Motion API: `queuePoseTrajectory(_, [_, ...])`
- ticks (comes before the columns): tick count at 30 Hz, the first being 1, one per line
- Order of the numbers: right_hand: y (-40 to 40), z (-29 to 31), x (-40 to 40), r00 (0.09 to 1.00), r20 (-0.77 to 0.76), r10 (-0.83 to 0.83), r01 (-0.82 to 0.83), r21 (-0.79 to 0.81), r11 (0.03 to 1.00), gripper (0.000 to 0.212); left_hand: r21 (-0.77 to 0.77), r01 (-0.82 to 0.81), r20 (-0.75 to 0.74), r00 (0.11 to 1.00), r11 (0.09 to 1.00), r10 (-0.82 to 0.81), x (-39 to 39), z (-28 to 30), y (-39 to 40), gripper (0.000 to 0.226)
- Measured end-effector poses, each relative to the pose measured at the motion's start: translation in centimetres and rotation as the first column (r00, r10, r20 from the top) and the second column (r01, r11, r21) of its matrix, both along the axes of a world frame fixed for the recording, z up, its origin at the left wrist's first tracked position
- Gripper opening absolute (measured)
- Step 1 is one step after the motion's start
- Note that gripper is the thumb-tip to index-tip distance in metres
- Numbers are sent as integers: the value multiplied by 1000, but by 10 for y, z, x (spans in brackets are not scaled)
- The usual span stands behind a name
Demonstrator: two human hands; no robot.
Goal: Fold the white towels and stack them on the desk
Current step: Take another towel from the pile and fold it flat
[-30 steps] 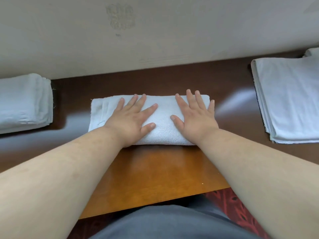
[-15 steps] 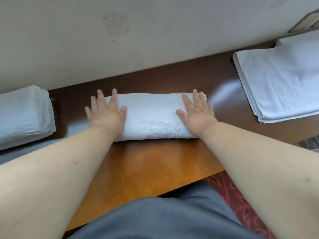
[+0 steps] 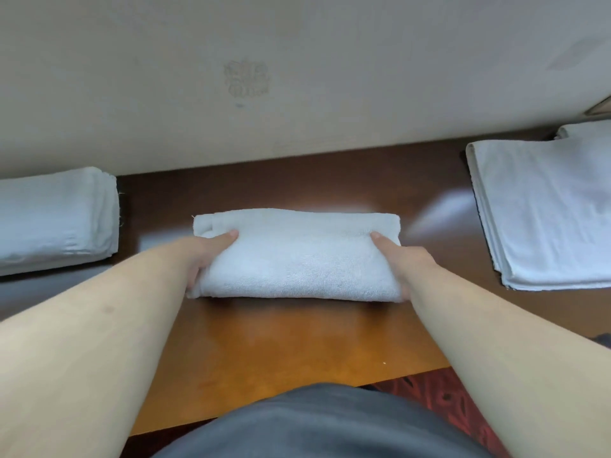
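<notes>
A folded white towel lies across the middle of the brown wooden desk. My left hand grips its left end, thumb on top and fingers hidden beneath. My right hand grips the right end the same way, thumb on top. A stack of folded white towels sits at the desk's left edge. Several flat white towels lie piled at the right.
A pale wall rises right behind the desk. The desk's front edge runs just before my grey-clothed lap. Red patterned carpet shows at the lower right.
Both hands went from pressing flat on top of the towel, sliding outward, to gripping its two ends with the thumbs on top.
</notes>
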State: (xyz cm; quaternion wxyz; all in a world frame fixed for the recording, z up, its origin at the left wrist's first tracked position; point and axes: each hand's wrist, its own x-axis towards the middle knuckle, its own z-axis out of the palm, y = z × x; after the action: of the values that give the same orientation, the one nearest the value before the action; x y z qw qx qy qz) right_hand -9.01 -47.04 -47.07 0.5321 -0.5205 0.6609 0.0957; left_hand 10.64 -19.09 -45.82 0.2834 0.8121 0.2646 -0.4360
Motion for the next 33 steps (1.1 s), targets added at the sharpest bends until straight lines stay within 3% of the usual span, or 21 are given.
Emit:
queuePoseTrajectory(2, [-9,7,1,998,69,11,-25,211,977,68,-28,-45,-36,998,999,44,-7,1,4,84])
queuePoseTrajectory(5, [-18,17,-1,984,176,26,-83,325,942,48,-111,-108,-35,994,988,105,-18,11,10,78])
queuePoseTrajectory(10, [-22,35,1,920,388,64,-184,280,942,69,-211,-192,1,980,958,197,-30,57,30,60])
queuePoseTrajectory(14, [1,68,28,866,480,138,-269,214,939,91,-307,-204,152,954,930,260,-26,104,66,53])
queuePoseTrajectory(20, [70,109,93,817,542,195,-334,169,927,50,-376,-101,332,914,921,235,18,154,149,37])
queuePoseTrajectory(25, [161,138,152,804,569,172,-326,181,928,42,-467,-79,376,884,881,279,82,185,244,35])
queuePoseTrajectory(29, [242,148,205,797,587,141,-319,211,924,41,-433,-68,424,865,899,269,137,196,325,37])
queuePoseTrajectory(33, [310,144,261,792,586,170,-360,224,906,33,-386,-108,377,888,916,263,194,193,392,37])
